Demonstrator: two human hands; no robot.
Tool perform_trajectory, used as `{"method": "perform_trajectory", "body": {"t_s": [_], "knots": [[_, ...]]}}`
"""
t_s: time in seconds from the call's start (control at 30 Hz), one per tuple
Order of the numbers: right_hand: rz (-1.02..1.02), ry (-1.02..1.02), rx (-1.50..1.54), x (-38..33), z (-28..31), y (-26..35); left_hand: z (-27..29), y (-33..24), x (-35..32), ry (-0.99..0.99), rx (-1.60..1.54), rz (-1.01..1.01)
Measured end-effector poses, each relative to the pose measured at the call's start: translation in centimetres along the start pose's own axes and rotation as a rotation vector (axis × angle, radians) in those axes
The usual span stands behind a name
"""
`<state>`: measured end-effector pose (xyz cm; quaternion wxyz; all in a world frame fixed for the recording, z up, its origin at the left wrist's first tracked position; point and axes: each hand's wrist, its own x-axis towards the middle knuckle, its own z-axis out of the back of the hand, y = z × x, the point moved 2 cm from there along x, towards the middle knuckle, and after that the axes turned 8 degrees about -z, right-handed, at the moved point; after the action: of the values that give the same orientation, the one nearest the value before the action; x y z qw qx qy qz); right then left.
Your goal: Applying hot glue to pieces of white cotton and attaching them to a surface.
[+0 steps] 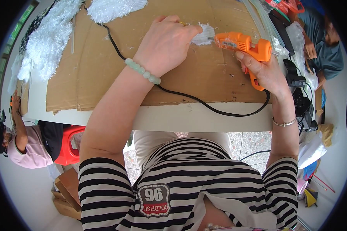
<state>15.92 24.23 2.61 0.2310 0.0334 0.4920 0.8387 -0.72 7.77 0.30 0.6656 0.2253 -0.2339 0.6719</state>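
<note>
My right hand (260, 69) grips an orange hot glue gun (237, 40) by its handle, the thumb along its side. Its nozzle points left and meets a small white fringed piece (204, 34). My left hand (166, 46), back upward and fingers curled, pinches the left side of that piece; the hand itself hides most of the grip. Just above the cardboard (208, 79), the piece and nozzle are close together. A black cord (216, 111) runs from the gun's handle leftward under my left wrist.
White fringed heaps (50, 42) lie at the left, with another pile (115, 9) at the far edge. Clear glue sticks (254, 15) lie far right, near black adapters and cables (297, 81). One person (31, 148) works at the left, another (322, 46) at the right.
</note>
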Motion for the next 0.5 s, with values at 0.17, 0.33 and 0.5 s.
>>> {"method": "perform_trajectory", "body": {"t_s": [0.17, 0.33, 0.5], "knots": [[-0.022, -0.007, 0.001, -0.3, -0.2, -0.1, -0.2, 0.3, -0.1, 0.002, -0.037, 0.017], [-0.029, 0.004, -0.010, -0.4, -0.7, 0.4, -0.2, 0.6, -0.2, -0.003, -0.125, 0.082], [-0.032, -0.018, -0.063, -0.4, -1.2, 0.8, -0.2, 0.6, -0.1, -0.010, -0.189, 0.138]]}}
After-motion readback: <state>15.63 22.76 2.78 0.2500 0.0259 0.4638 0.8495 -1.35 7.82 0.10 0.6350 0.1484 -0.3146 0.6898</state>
